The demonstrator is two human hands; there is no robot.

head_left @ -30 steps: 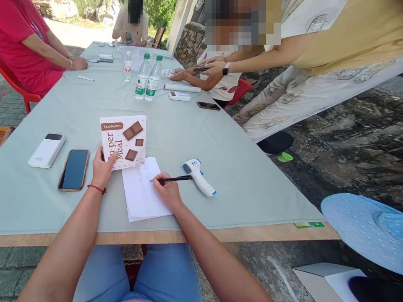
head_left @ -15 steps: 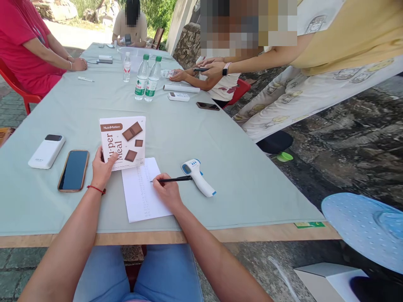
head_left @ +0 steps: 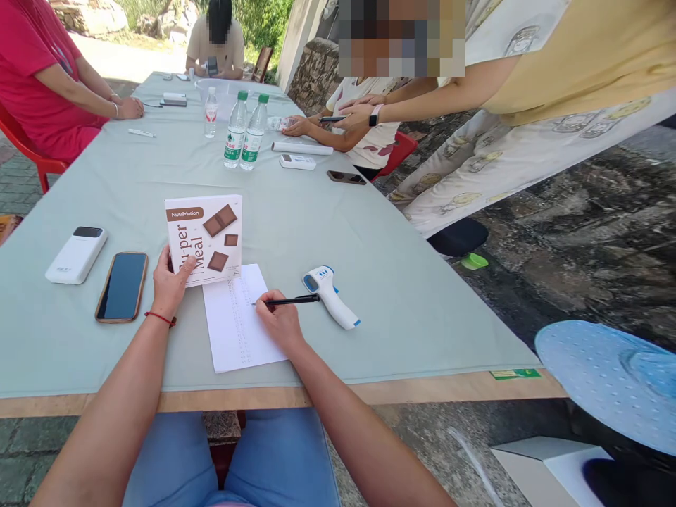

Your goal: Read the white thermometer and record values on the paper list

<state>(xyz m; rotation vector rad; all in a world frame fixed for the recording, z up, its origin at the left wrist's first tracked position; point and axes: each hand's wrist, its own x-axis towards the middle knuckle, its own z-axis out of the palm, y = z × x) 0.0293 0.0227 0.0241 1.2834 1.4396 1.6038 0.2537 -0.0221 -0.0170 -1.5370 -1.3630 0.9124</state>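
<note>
My left hand is closed round the lower left of a white box with brown chocolate squares and "NutriMotion" printed on it, thumb across its front. The box is held up, its bottom over the top edge of a sheet of paper. Columns of small handwriting run down the sheet. My right hand grips a black pen, the tip at the writing and the hand resting on the paper's right side. To the right of the pen lies a white and blue infrared thermometer.
A phone and a white power bank lie at the left. Water bottles stand farther back, near a paper roll and another phone. Several people are around the table. A blue hat is at the right.
The view has shifted very slightly. Both hands keep their hold on the box and the pen, with almost no movement.
</note>
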